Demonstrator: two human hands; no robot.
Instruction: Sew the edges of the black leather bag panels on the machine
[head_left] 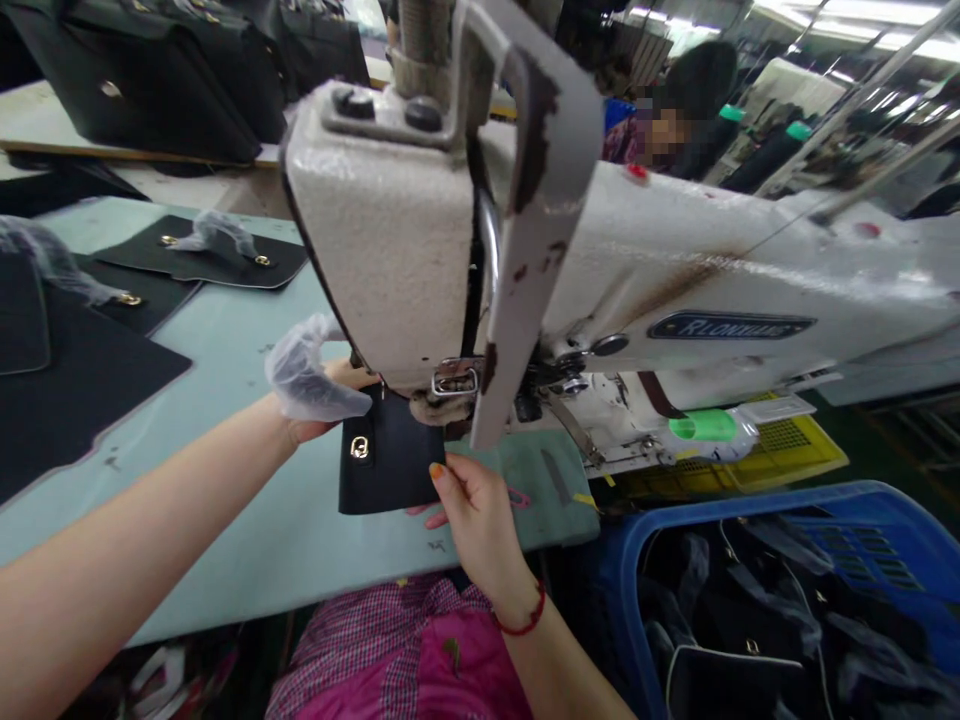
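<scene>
Far left on the pale green table (225, 340): flat black panels (75, 380), and farther back two black flaps with brass fittings (202, 255), each fitting wrapped in clear film (217, 230), probably to guard the metal from scratches. Laid out flat and well clear of the machine, within reach of the left arm.

Near the middle, left hand (319, 395) at the left edge of a small black leather piece (390, 455), fingers curled round behind it and partly hidden by a crumpled wad of clear plastic (304, 380); closed in a hold on the piece's upper left corner, though exact finger spread cannot be told under the film. Brass buckle (359, 447) showing on the piece's left side, just beside that hand.

Piece held upright under the head of the white sewing machine (465, 260), top edge tucked up by the presser foot (454, 385), seemingly kept taut and square to the needle area between both hands.

Right hand (472, 515) below and to the right, thumb on the front face at the lower right corner, fingers folded behind: a pinch on the piece's corner, not spread. Red cord bracelet (525, 620) at the wrist.

Right of the table, low and near: blue plastic crate (637, 560) with dark bag parts inside, set just beside the seat. Beyond it a yellow tray (795, 450) under the machine arm. Far right background: another person (675, 120) at a separate station.
</scene>
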